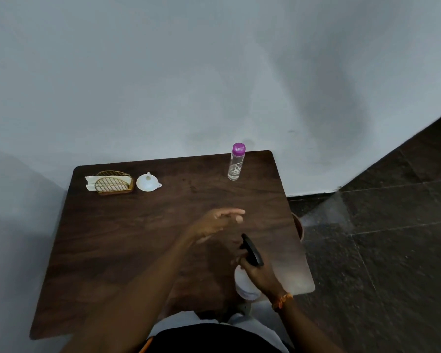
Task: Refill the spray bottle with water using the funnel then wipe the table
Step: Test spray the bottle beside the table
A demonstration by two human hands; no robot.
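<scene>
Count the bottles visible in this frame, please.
2. The spray bottle is near the table's right front edge, gripped by the right hand. The purple-capped clear bottle stands upright at the far right. None appears hidden.

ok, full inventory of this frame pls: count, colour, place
table: 1, dark brown wood, centre, against the wall
napkin holder: 1, gold wire, far left corner of the table, white napkins in it
funnel: 1, white, just right of the napkin holder, spout up
water bottle: 1, clear with purple cap, upright near the far right corner
spray bottle: 1, white body with black spray head, near right part of the table
wall: pale grey, behind the table
floor: dark tiles, right
left hand: open, above the table centre, holding nothing
right hand: grips the spray bottle at its neck; orange band at the wrist
</scene>
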